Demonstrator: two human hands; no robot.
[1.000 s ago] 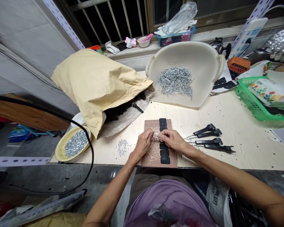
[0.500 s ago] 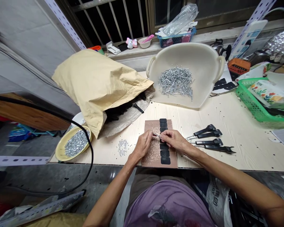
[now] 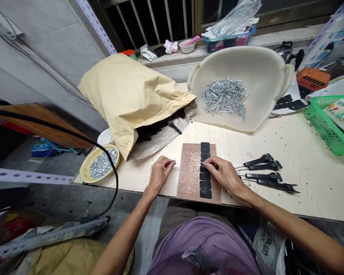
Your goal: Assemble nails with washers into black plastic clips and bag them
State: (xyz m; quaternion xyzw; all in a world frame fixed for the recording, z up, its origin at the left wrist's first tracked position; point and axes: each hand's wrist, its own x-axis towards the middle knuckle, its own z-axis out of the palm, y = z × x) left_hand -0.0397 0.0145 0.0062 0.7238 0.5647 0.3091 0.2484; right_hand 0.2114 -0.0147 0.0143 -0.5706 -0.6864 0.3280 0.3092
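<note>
My right hand point(image 3: 225, 175) pinches a thin metal nail point(image 3: 202, 162) above a column of small black pads point(image 3: 205, 170) on a brown board point(image 3: 187, 175) speckled with pale grains. My left hand point(image 3: 160, 175) rests at the board's left edge with its fingers closed, and nothing shows between them. Beside it, partly hidden by the hand, lies a small pile of metal washers point(image 3: 150, 172). Several black-handled tools with metal shafts point(image 3: 263, 170) lie to the right of my right hand. A white plastic tub point(image 3: 263, 76) holds a heap of nails.
A yellow plate of washers point(image 3: 87, 168) sits at the table's left edge, under a black cable point(image 3: 114, 168). A tan sack point(image 3: 132, 91) lies behind it. A green plastic basket point(image 3: 326, 130) stands at the right, and the table's front edge runs below my hands.
My left hand has moved left, away from my right hand, to the board's left edge. The nail stays in my right hand. The whole view has shifted slightly right.
</note>
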